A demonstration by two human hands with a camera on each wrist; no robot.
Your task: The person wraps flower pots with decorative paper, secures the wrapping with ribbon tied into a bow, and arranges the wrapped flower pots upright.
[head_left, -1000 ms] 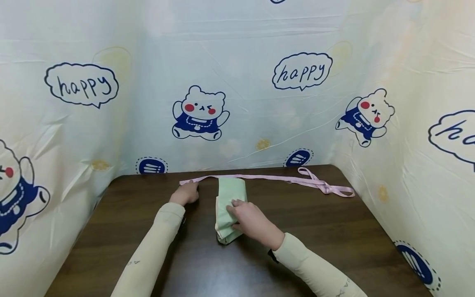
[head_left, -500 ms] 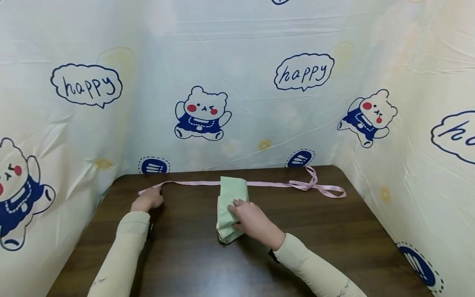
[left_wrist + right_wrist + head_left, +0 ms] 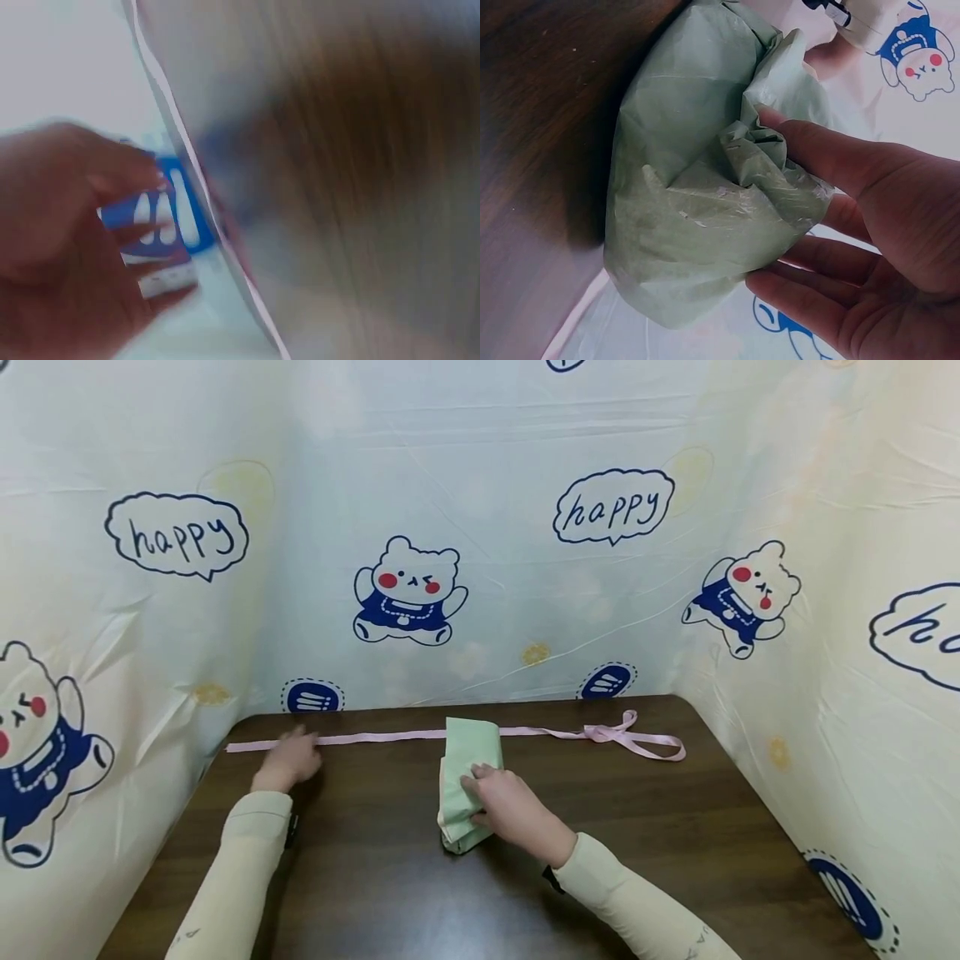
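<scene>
A pink ribbon (image 3: 382, 737) stretches across the table's far part, its right end looped and crossed over itself. My left hand (image 3: 288, 762) is over the ribbon's left part and overlaps it in the head view. In the blurred left wrist view its fingers are spread and relaxed beside the ribbon (image 3: 180, 127), holding nothing. At the middle, my right hand (image 3: 517, 810) holds a pale green wrapped bundle (image 3: 471, 743) upright between thumb and fingers. Seen from the right wrist, the bundle (image 3: 697, 240) is crumpled and gathered near the thumb; its contents are hidden. The ribbon passes behind it.
The dark wooden table (image 3: 390, 893) is enclosed at the back and both sides by a pale curtain (image 3: 495, 527) printed with bears and speech bubbles. The table's far edge lies close behind the ribbon.
My left hand pulled the ribbon's end to the left, then let go of it. The ribbon now lies straighter and its looped end has slid left. My right hand and the bundle have stayed put.
</scene>
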